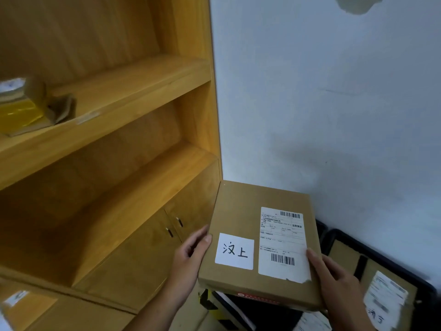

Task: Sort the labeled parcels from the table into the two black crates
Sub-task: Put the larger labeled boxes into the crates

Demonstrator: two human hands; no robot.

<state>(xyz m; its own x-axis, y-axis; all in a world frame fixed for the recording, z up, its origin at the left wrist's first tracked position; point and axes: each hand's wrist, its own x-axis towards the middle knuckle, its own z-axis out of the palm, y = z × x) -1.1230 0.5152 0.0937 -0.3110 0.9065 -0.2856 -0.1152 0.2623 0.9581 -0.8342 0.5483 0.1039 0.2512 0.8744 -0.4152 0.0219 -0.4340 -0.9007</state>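
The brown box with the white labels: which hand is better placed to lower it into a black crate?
Probably the right hand: it grips the box edge beside the black crate. The left hand holds the opposite edge, farther from it.

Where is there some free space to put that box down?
The lower shelf is bare along its visible length. The upper shelf is free to the right of the taped parcel. The black crate by the wall is crowded: labelled parcels already lie in it. The left hand and right hand hold the box.
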